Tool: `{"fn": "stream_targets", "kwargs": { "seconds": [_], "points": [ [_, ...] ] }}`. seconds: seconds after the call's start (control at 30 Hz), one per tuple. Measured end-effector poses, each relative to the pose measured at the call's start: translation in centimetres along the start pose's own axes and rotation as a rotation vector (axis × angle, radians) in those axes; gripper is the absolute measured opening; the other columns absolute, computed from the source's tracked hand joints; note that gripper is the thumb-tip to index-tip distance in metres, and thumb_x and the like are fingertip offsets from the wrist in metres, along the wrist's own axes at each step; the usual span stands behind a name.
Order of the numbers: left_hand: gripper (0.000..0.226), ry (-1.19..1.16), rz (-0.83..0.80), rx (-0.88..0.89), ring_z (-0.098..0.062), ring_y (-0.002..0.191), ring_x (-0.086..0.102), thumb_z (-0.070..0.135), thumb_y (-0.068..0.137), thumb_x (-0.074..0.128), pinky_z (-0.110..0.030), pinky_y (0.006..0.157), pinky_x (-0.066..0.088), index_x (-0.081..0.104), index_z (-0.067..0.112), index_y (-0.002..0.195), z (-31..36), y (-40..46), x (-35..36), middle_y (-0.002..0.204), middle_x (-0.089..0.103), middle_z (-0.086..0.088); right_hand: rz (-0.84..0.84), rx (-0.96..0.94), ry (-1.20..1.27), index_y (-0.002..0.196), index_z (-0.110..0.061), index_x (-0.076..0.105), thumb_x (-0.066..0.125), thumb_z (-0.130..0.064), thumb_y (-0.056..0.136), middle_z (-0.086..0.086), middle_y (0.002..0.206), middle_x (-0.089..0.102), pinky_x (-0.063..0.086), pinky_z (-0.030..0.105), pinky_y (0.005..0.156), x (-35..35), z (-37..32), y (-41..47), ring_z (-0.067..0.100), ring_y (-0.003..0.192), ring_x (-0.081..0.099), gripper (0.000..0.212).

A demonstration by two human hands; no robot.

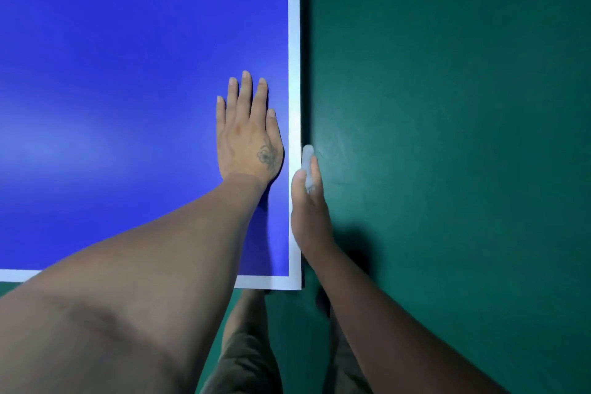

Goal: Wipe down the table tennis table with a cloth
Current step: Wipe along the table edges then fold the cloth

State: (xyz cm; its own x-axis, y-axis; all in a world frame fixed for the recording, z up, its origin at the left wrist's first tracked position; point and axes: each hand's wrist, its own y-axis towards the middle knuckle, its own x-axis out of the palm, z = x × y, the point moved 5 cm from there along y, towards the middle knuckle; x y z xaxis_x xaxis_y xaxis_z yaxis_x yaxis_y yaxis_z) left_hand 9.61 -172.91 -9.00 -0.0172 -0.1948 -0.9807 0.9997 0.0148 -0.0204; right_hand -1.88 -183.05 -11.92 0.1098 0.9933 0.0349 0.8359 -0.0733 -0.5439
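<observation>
Centrally, the blue table tennis table (128,41) with its white border is braced by the flat, open-fingered left hand (248,134), presumably for support. The small pale cloth (307,158) is pinched in the right hand (308,205) against the table's side edge.

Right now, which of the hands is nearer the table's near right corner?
Right. The right hand, holding a pale cloth, is pressed against the table side edge just up from that corner; the left hand rests flat on the blue top, farther up.
</observation>
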Motion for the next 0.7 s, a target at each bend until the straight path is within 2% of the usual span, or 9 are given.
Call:
{"fn": "stream_targets", "kwargs": {
  "seconds": [0.1, 0.27, 0.4, 0.5, 0.6, 0.7],
  "points": [
    [0.057, 0.002, 0.006, -0.009, -0.025, 0.167, 0.007, 0.032, 0.114, 0.025, -0.047, 0.136, 0.005, 0.027, 0.02, 0.17, 0.1, 0.2, -0.1, 0.179, 0.017, -0.003, -0.001, -0.012, -0.008, 0.171, -0.025, 0.008, 0.033, -0.046, 0.108, -0.019, 0.176, 0.007, 0.01, 0.035, 0.135, -0.1, -0.6, 1.5, -0.008, 0.159, 0.009, 0.071],
    [0.057, -0.014, 0.006, -0.022, -0.026, 0.167, 0.009, 0.031, 0.113, 0.028, -0.048, 0.136, 0.006, 0.029, 0.019, 0.169, 0.2, 0.4, -0.2, 0.179, 0.019, -0.004, -0.13, -0.088, -0.001, 0.17, -0.022, 0.001, 0.03, -0.027, 0.114, -0.019, 0.177, -0.003, 0.002, 0.034, 0.134, -1.0, 1.5, -4.7, 0.004, 0.163, -0.002, 0.063],
    [0.056, 0.016, 0.003, -0.02, -0.028, 0.166, 0.011, 0.03, 0.113, 0.029, -0.049, 0.135, 0.008, 0.03, 0.018, 0.168, 0.2, 0.5, -0.1, 0.178, 0.02, -0.005, -0.122, -0.038, 0.015, 0.169, -0.021, 0.007, 0.033, -0.026, 0.112, -0.023, 0.176, 0.004, 0.006, 0.02, 0.13, -1.2, 2.5, -6.3, 0.0, 0.162, 0.004, 0.063],
    [0.056, 0.027, 0.027, -0.007, -0.03, 0.166, 0.014, 0.026, 0.113, 0.031, -0.05, 0.135, 0.01, 0.033, 0.016, 0.167, 0.2, 0.5, -0.2, 0.177, 0.023, -0.007, -0.082, -0.011, -0.006, 0.169, -0.023, 0.009, 0.032, -0.031, 0.112, -0.023, 0.176, 0.005, 0.006, 0.023, 0.132, -0.6, 1.8, -3.3, -0.004, 0.161, 0.005, 0.062],
    [0.055, 0.023, 0.035, -0.004, -0.031, 0.165, 0.016, 0.025, 0.112, 0.034, -0.051, 0.135, 0.011, 0.035, 0.015, 0.166, 0.2, 0.6, -0.1, 0.177, 0.025, -0.007, -0.044, -0.045, -0.045, 0.17, -0.017, 0.008, 0.032, -0.042, 0.112, -0.015, 0.177, 0.003, 0.007, 0.025, 0.133, -0.3, -0.8, 2.3, -0.004, 0.16, 0.006, 0.067],
    [0.055, 0.036, 0.027, -0.011, -0.03, 0.165, 0.016, 0.025, 0.112, 0.033, -0.051, 0.135, 0.012, 0.036, 0.015, 0.166, 0.1, 0.8, -0.1, 0.177, 0.024, -0.008, -0.03, -0.034, -0.097, 0.171, -0.027, 0.008, 0.029, -0.049, 0.112, -0.021, 0.175, 0.005, 0.007, 0.013, 0.128, -0.2, -5.7, 8.3, -0.01, 0.157, 0.007, 0.066]
  ]
}}
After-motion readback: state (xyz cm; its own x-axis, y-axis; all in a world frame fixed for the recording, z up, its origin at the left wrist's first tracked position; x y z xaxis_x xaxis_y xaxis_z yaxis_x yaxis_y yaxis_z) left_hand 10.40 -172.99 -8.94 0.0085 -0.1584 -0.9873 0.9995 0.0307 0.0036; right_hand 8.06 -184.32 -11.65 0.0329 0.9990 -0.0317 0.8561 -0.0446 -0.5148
